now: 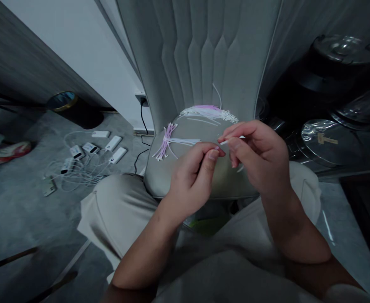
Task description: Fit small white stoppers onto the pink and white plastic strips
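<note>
Both hands are raised over the seat of a grey padded chair [159,176]. My left hand [193,176] is closed in a pinch, and my right hand [257,158] is closed in a pinch too. Between their fingertips runs one thin white strip [232,140]. On the seat behind them lie a bundle of pink and white strips [165,142] at the left and a larger pile of white and pink strips [208,112] at the back.
Several white power banks with tangled cables [90,158] lie on the grey floor at the left. A dark round bin [73,107] stands by the wall. Stacked pots with glass lids [325,139] sit at the right. My knees in light trousers [118,210] frame the chair.
</note>
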`<state>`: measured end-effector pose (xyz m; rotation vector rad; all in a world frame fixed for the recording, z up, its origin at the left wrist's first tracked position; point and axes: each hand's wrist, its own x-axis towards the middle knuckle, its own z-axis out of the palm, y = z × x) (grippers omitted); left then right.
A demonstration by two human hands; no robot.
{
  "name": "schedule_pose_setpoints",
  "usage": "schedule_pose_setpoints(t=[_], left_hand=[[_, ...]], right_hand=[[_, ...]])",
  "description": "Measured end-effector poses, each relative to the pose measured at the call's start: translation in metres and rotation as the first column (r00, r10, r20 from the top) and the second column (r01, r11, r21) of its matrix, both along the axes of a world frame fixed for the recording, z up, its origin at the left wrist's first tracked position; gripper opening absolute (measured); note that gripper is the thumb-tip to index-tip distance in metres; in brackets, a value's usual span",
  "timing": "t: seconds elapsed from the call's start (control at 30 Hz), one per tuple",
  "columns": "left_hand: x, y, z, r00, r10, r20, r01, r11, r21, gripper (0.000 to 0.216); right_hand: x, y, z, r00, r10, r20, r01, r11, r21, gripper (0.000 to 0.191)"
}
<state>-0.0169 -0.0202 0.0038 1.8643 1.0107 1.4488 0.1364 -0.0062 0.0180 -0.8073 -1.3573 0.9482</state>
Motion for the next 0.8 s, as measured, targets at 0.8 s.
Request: schedule_pose_setpoints(t=[0.8], left_hand=[[-0.0015,0.0041,-0.006,0.999,0.029,-0.023,-0.025,0.988,0.155,0.014]], right_hand=[[0.003,-0.0081,0.0064,0.996,0.076,0.037,-0.074,0.996,-0.052,0.003]])
